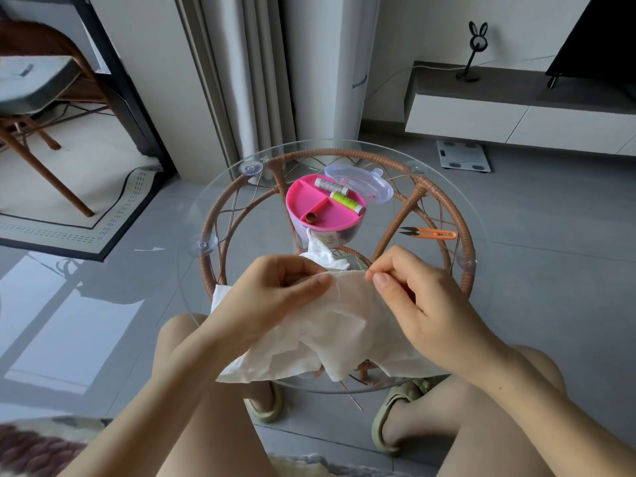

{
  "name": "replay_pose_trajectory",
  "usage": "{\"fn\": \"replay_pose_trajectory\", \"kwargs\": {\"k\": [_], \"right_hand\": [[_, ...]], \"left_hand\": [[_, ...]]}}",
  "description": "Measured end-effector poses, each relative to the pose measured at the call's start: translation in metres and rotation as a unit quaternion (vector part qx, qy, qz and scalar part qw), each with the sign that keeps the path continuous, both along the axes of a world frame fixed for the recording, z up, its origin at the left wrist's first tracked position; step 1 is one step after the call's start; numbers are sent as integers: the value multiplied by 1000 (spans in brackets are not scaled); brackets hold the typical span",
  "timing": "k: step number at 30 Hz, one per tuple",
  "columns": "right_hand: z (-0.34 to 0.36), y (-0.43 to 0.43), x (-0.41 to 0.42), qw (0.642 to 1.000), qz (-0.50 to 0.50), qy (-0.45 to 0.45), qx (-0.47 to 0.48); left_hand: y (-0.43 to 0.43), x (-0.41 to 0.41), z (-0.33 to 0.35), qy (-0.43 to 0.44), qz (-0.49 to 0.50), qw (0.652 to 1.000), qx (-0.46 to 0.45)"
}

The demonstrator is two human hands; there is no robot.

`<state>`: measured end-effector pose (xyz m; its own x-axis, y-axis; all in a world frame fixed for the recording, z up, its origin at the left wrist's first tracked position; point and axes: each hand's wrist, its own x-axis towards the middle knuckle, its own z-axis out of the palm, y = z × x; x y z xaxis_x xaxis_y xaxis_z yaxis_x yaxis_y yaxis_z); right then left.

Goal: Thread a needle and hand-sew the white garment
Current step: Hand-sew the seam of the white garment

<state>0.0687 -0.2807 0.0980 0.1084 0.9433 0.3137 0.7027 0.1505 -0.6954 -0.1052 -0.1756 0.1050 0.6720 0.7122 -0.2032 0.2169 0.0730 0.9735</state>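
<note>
The white garment (pixel 344 325) lies bunched over the near edge of the round glass table (pixel 447 201). My left hand (pixel 275 294) grips a fold of the garment at its upper edge, thumb on top. My right hand (pixel 416 294) pinches a thin needle (pixel 369 272) between thumb and forefinger right at the fabric's edge. A fine white thread (pixel 338 287) runs down across the cloth between the two hands.
A pink sewing box (pixel 323 215) with grey and green spools stands mid-table, its clear lid (pixel 364 184) behind it. Orange thread snips (pixel 430 233) lie to the right. My knees and slippered feet sit under the table's near edge.
</note>
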Motion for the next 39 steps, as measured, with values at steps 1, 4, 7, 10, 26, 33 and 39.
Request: {"fn": "replay_pose_trajectory", "kwargs": {"k": [1, 4, 7, 10, 26, 33, 39], "right_hand": [[-1, -1, -1, 1000, -5, -28, 7], [-1, -2, -2, 998, -18, -56, 17], [0, -1, -5, 998, -25, -47, 19], [1, 1, -8, 998, -27, -48, 20], [4, 5, -11, 996, -35, -78, 14], [6, 9, -14, 991, -36, -125, 8], [6, 6, -9, 998, -23, -53, -18]], "left_hand": [[0, 0, 0, -3, 0, 1000, -2], [0, 1, 0, -7, 4, 1000, -9], [-1, 1, 0, -6, 4, 1000, -7], [-1, 1, 0, -6, 5, 1000, -3], [0, 1, 0, 18, -5, 999, 44], [-1, 2, 1, 63, -24, 987, 143], [0, 1, 3, 75, -6, 992, 99]]}}
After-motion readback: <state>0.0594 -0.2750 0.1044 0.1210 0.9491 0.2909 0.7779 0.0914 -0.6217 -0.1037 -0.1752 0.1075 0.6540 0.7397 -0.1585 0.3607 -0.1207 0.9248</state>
